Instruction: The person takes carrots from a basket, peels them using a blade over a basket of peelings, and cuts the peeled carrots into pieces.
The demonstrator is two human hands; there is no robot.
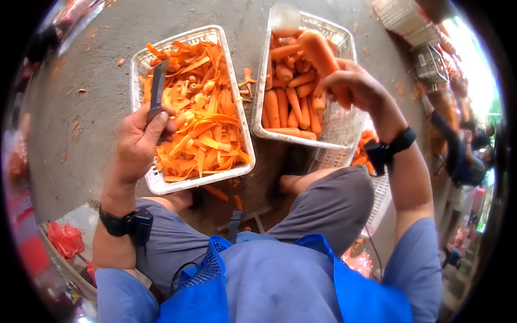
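My left hand is closed around a flat, dark, blade-like tool, its long end pointing up over the left crate. Whether it is a knife or a peeler I cannot tell. That white plastic crate is heaped with orange carrot peelings. In my right hand is a thick carrot, held at its lower end and tilted up to the left. Beneath it stands the right white crate, with many whole carrots in it.
Below the right crate, more orange pieces lie in another white crate. Scraps of peel are scattered over the grey floor. A red plastic bag is at lower left. A person is at far right.
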